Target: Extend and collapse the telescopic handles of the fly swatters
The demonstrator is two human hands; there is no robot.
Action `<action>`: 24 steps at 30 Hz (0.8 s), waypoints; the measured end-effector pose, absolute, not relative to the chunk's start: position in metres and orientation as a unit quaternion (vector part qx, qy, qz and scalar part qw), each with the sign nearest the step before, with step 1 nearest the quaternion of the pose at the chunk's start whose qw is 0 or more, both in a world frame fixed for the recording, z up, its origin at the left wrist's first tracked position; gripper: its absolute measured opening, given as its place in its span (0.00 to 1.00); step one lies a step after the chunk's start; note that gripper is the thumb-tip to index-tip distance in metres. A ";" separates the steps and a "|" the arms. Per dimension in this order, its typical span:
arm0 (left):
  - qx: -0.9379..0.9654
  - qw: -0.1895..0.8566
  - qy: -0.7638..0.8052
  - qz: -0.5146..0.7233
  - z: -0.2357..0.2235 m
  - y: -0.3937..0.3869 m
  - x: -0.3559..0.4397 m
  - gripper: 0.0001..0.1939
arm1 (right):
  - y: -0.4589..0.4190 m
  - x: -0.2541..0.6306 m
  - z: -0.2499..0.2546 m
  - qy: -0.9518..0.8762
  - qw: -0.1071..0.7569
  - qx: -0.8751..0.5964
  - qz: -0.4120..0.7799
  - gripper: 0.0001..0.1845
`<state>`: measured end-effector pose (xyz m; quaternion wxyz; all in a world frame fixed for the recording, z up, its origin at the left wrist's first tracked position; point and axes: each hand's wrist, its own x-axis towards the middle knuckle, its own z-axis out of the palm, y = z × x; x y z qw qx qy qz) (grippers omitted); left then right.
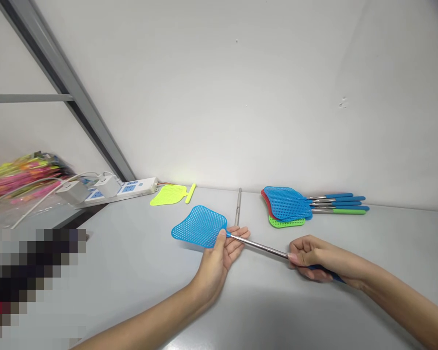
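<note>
Between both hands (222,248), blue fly swatter (200,226), slightly tilted

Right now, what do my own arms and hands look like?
Your left hand and right hand are bare: no gloves, rings or visible markings. Both forearms are slim, tapering towards the wrists, with no sleeve, watch or bracelet showing. Anything above the forearms is out of view.

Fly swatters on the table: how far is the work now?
Stacked swatters at the right look done. In hand is a blue swatter: the left hand is at its neck, the right hand at its handle. Perhaps left are the yellow-green swatter piece and slim metal rod, lying apart; I cannot tell for sure.
</note>
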<state>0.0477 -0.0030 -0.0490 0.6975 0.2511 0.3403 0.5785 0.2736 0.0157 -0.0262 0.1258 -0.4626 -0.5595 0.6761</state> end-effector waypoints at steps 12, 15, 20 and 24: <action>0.273 0.700 0.339 0.566 -0.038 -0.013 0.051 0.13 | 0.018 0.272 -0.031 -0.407 0.042 -0.397 0.821 0.17; 0.280 0.699 0.342 0.562 -0.039 -0.014 0.052 0.14 | 0.018 0.272 -0.035 -0.412 0.044 -0.382 0.826 0.17; 0.271 0.700 0.351 0.559 -0.041 -0.012 0.052 0.13 | 0.017 0.273 -0.035 -0.432 0.049 -0.385 0.814 0.18; 0.249 0.707 0.361 0.555 -0.042 -0.010 0.052 0.13 | 0.017 0.274 -0.033 -0.479 0.065 -0.394 0.782 0.20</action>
